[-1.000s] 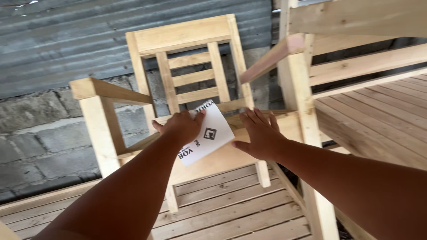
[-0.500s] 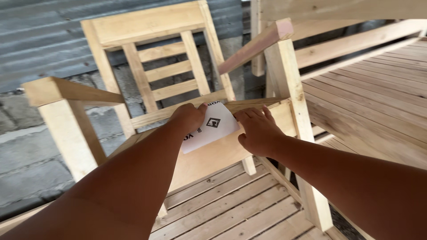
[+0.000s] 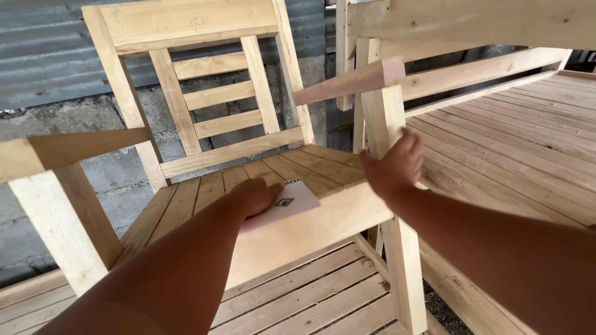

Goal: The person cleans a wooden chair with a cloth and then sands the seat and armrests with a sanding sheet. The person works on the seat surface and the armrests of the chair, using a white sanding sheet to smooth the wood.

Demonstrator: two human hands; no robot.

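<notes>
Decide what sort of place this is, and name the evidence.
Probably a carpentry or furniture-making workshop. An unfinished bare-wood armchair stands among more raw slatted timber furniture, against a rough block wall under corrugated sheeting.

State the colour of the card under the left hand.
White card with a small black square mark, seen in the head view.

A gray wall of blocks [image 3: 81, 130] stood behind, with wavy gray metal sheets [image 3: 43, 56] above it. A big wooden bed frame [image 3: 503, 118] with long flat boards sat on the right. More wooden slats [image 3: 310, 304] lay low down near the floor. Small dark stones [image 3: 444, 310] showed on the ground.
</notes>
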